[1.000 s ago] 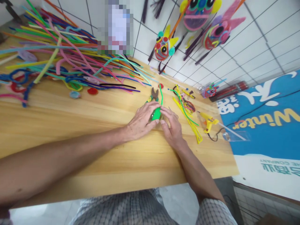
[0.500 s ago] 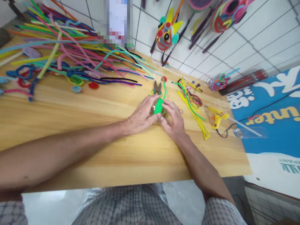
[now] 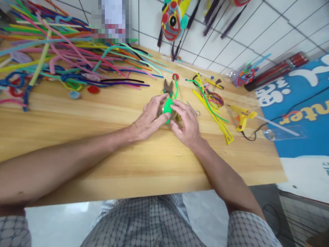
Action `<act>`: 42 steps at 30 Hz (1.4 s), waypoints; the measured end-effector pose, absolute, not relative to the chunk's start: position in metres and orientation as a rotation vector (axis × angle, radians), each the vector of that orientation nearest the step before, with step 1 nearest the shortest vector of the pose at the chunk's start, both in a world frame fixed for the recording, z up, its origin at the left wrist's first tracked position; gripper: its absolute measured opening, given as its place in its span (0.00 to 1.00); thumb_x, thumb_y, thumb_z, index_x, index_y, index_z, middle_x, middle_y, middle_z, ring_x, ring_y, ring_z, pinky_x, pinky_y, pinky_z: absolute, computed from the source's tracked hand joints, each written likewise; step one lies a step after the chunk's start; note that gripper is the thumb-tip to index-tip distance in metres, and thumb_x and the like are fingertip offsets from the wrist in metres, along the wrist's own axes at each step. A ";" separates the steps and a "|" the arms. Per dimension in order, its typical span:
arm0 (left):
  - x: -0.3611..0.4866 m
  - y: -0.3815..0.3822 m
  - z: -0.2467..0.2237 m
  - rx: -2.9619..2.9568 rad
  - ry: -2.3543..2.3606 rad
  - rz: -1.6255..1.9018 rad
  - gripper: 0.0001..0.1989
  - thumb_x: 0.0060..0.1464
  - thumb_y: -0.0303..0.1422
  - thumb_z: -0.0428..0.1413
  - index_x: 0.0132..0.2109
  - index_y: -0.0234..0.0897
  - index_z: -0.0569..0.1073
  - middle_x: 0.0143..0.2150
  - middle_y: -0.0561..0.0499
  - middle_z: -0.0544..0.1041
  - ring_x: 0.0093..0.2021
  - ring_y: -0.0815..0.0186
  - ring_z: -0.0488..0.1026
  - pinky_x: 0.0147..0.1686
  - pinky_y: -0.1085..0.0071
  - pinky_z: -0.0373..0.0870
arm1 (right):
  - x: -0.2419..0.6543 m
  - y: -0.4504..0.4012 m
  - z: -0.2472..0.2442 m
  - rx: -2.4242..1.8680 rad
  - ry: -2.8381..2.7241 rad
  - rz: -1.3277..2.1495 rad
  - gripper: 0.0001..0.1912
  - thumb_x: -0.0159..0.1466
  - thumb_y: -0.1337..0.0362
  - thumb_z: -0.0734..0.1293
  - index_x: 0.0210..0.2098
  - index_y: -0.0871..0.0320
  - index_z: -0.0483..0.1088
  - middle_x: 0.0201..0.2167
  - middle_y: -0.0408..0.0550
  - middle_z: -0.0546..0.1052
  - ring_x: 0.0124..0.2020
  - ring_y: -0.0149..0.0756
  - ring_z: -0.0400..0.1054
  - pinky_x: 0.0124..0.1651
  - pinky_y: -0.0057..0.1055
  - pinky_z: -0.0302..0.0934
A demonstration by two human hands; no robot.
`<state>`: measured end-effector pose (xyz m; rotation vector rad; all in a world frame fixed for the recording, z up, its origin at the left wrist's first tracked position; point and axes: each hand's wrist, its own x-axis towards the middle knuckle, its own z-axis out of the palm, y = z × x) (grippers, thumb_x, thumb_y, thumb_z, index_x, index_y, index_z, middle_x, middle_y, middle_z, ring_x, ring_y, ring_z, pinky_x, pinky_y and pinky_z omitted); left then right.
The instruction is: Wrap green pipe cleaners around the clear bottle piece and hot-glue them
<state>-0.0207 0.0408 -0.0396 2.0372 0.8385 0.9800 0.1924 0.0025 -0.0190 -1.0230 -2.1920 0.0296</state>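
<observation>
A clear round ball with a green strip [image 3: 168, 107] around it sits between my two hands over the table. My left hand [image 3: 151, 118] grips its left side, thumb on the lower end of the green strip. On the right side, the fingers of my right hand [image 3: 186, 122] press against the ball near the strip's upper end. A thin green stem [image 3: 176, 87] stretches away beyond the ball. Just behind my hands lie pliers [image 3: 168, 87] with their jaws apart, their handles partly hidden. Scissors [image 3: 196, 112] show in part beside my right hand.
Many coloured fuzzy stems [image 3: 77, 58] cover the back left of the wooden table [image 3: 144, 171]. Yellow stems [image 3: 218, 120], a yellow glue gun [image 3: 243, 116] with a cord and a dark red flask [image 3: 280, 70] are on the right. A decorated mask [image 3: 172, 21] hangs behind.
The view has shifted, so the table items appear moved. My left thumb has moved up along the green strip, and my right thumb has come away from its lower end. Both hands stay at the ball.
</observation>
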 end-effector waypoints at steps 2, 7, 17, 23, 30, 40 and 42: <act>-0.021 0.042 -0.041 2.046 0.842 0.968 0.33 0.72 0.49 0.49 0.75 0.39 0.55 0.76 0.38 0.61 0.77 0.50 0.58 0.76 0.48 0.54 | 0.192 0.002 -0.019 -1.041 -2.193 0.040 0.24 0.74 0.60 0.63 0.68 0.51 0.64 0.68 0.57 0.72 0.68 0.52 0.68 0.69 0.59 0.65; -0.020 0.042 -0.042 1.992 0.819 0.985 0.31 0.73 0.49 0.48 0.75 0.40 0.56 0.76 0.39 0.61 0.76 0.51 0.58 0.77 0.50 0.54 | 0.192 0.002 -0.019 -1.050 -2.185 0.082 0.24 0.74 0.59 0.63 0.69 0.50 0.64 0.68 0.55 0.72 0.69 0.53 0.67 0.70 0.59 0.63; -0.017 0.041 -0.039 1.933 0.815 1.020 0.30 0.73 0.49 0.48 0.72 0.38 0.59 0.72 0.38 0.65 0.73 0.53 0.64 0.74 0.52 0.61 | 0.190 0.002 -0.019 -1.001 -2.178 0.027 0.23 0.73 0.61 0.64 0.67 0.51 0.65 0.67 0.56 0.73 0.67 0.52 0.69 0.68 0.58 0.65; -0.018 0.042 -0.040 1.968 0.820 1.016 0.30 0.73 0.51 0.47 0.72 0.39 0.60 0.71 0.38 0.66 0.73 0.53 0.64 0.74 0.52 0.61 | 0.188 0.003 -0.019 -0.984 -2.176 -0.019 0.23 0.73 0.60 0.65 0.66 0.53 0.67 0.65 0.58 0.74 0.66 0.52 0.70 0.66 0.57 0.67; -0.019 0.041 -0.039 2.015 0.836 1.001 0.29 0.73 0.49 0.47 0.72 0.37 0.59 0.71 0.37 0.66 0.72 0.54 0.63 0.74 0.53 0.59 | 0.188 0.003 -0.022 -1.002 -2.170 -0.046 0.22 0.72 0.61 0.66 0.65 0.52 0.68 0.65 0.57 0.75 0.65 0.52 0.71 0.66 0.57 0.68; -0.019 0.041 -0.039 2.049 0.833 1.012 0.28 0.73 0.49 0.46 0.71 0.39 0.59 0.71 0.38 0.65 0.72 0.53 0.63 0.74 0.52 0.59 | 0.187 0.004 -0.024 -0.984 -2.150 -0.021 0.25 0.68 0.65 0.68 0.65 0.50 0.66 0.64 0.56 0.75 0.64 0.53 0.71 0.65 0.59 0.67; -0.019 0.041 -0.038 2.037 0.832 1.005 0.28 0.73 0.48 0.47 0.71 0.39 0.60 0.71 0.38 0.65 0.72 0.53 0.63 0.74 0.52 0.59 | 0.187 0.004 -0.024 -0.985 -2.145 -0.030 0.26 0.69 0.65 0.68 0.65 0.50 0.66 0.64 0.57 0.75 0.64 0.53 0.71 0.65 0.59 0.67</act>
